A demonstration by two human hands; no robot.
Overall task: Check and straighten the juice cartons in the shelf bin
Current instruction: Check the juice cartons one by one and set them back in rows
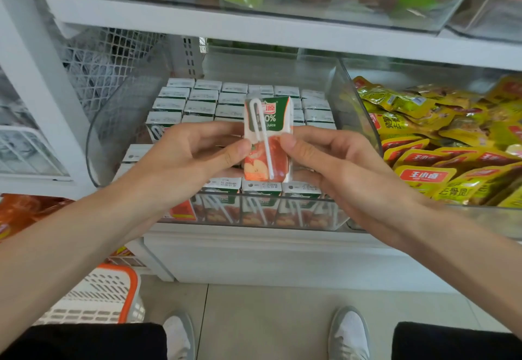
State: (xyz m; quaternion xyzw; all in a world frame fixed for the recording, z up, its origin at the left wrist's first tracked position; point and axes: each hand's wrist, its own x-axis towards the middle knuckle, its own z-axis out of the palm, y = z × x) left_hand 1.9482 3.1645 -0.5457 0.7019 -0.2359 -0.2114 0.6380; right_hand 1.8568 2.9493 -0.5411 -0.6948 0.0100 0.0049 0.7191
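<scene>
Orange and green with a white trim, one juice carton [278, 159] stands upright in mid-air above the near half of the clear plastic shelf bin [88, 145], its printed face turned to the camera and a wrapped white straw [267, 156] running slantwise down that face. The left hand [183, 156] pinches the carton's left edge, thumb on the front and fingers curled behind; the right hand [333, 162] pinches the right edge the same way, thumb tip on the front just beside the straw. Below and beyond it, the other cartons [202, 95] fill the bin in upright rows, white tops showing, and the nearest row shows through the bin's front wall. In the next bin to the right lie yellow snack packets [437, 145]. Near left on the floor sits a white basket with an orange rim [113, 297].
</scene>
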